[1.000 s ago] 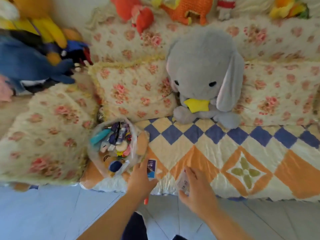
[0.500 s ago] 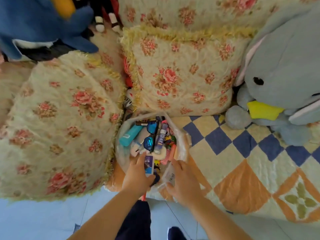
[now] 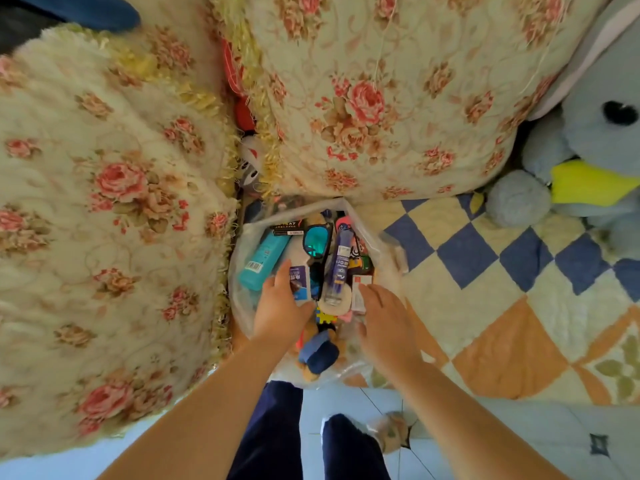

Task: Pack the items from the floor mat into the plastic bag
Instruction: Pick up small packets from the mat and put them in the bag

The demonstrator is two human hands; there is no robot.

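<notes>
Moved: left grip (image 3: 280, 306) and right grip (image 3: 384, 320) have reached deeper into the plastic bag (image 3: 242, 308).
Left grip: pinching a blue card (image 3: 300, 282) beside the sunglasses (image 3: 314, 244).
Right grip: fingers spread, touching a white packet (image 3: 360, 293).
Plastic bag: full, on the floor mat (image 3: 485, 306) beside a floral cushion (image 3: 104, 220).

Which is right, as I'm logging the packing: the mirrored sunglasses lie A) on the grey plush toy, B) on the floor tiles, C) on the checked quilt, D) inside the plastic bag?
D: the sunglasses lie among the items inside the plastic bag, between the teal bottle and the purple tube.
</notes>
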